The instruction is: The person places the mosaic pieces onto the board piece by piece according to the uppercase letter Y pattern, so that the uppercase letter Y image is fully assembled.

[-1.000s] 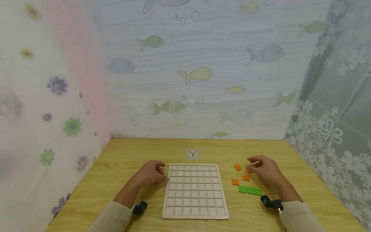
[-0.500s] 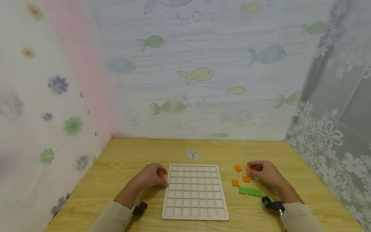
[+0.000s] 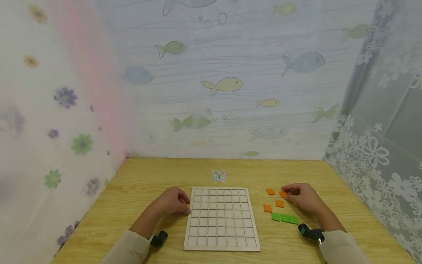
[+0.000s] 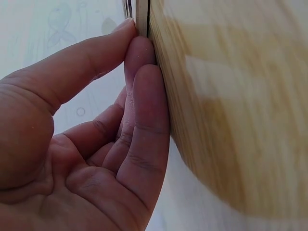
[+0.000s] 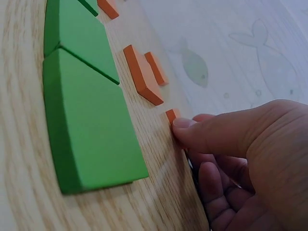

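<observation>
A pale wooden grid board (image 3: 221, 219) lies flat on the table, its squares bare. At its left edge is my left hand (image 3: 174, 201); in the left wrist view the thumb (image 4: 126, 28) tops the board's edge (image 4: 141, 17) and curled fingertips meet its side. Over on the right, my right hand (image 3: 301, 196) pinches an orange tile (image 3: 282, 194) that is down at the tabletop. The right wrist view has the thumb on this orange tile (image 5: 172, 115), with the other fingers curled behind. Other orange tiles (image 3: 279, 203) and green tiles (image 3: 285, 218) lie nearby.
Behind the board lies a small pattern card (image 3: 219, 176) with a coloured grid. The yellow wood-grain table (image 3: 148, 168) meets a fish-printed curtain (image 3: 227, 121) at the back. Black wrist cameras (image 3: 310, 233) sit on the forearms.
My right hand has come down slightly toward the near side, its thumb and fingers closing on the orange tile. My left hand has slid slightly nearer along the board's edge.
</observation>
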The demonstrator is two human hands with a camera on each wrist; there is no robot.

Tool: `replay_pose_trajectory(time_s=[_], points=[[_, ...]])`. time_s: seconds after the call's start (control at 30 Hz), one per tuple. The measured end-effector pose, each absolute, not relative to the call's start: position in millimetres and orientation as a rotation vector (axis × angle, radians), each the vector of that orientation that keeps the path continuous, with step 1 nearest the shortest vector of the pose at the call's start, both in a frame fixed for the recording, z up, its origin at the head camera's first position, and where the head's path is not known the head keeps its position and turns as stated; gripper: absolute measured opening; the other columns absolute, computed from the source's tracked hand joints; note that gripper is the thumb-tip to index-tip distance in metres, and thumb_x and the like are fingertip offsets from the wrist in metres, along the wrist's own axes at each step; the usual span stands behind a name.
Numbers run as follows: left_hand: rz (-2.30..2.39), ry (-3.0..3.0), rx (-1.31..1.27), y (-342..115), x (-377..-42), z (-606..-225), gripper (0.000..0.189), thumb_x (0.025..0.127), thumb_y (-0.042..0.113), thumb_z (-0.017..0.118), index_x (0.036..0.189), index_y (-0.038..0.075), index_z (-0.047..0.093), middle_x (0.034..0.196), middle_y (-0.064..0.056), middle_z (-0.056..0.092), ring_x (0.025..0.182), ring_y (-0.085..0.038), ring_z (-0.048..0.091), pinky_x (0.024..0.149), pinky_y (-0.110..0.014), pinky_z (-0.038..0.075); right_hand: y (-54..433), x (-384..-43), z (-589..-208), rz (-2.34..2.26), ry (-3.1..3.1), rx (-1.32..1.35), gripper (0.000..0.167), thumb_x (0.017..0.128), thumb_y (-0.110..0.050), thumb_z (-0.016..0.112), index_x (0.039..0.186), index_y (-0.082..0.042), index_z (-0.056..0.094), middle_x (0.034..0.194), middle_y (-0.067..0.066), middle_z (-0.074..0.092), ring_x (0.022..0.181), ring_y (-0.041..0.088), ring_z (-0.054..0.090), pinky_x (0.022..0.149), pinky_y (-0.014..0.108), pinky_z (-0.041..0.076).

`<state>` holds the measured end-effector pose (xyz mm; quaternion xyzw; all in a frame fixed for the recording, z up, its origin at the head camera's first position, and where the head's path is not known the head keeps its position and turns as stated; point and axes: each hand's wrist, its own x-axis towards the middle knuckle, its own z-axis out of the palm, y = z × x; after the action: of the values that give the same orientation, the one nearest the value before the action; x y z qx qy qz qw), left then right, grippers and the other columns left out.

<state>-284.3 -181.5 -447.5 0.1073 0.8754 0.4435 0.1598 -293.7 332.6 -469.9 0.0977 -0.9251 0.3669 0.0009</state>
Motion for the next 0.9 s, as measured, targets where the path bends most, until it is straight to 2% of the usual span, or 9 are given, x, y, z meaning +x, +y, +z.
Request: replay_pose_trajectory(time_s=[0.3,0.9], points=[[1.271,2.494,0.316,-181.8,-284.8,-448.7,0.03,0.082,0.012,0.089,0.104,0.002,0.072,0.085,-0.007,0.071,0.073,-0.019,0.068,0.066,-0.035,0.058,331.7,-292.4,-468.9,1.188,-2.898,0.306,0.035,0.097,-0.013,0.074,0.128,0.0,0.07,0.126,0.019,0.07,0.099,0.018,0.066,0.076,0.022,0.055],[1.292,2.492,0.246,-179.7,-282.9,-445.4,0.032,0.078,0.011,0.092,0.102,0.002,0.073,0.088,-0.007,0.073,0.074,-0.018,0.07,0.067,-0.036,0.06,330.6,-296.0,-474.8,1.158,-2.873,0.286,0.033,0.096,-0.015,0.076,0.126,-0.002,0.072,0.12,0.014,0.073,0.097,0.019,0.067,0.076,0.022,0.056]])
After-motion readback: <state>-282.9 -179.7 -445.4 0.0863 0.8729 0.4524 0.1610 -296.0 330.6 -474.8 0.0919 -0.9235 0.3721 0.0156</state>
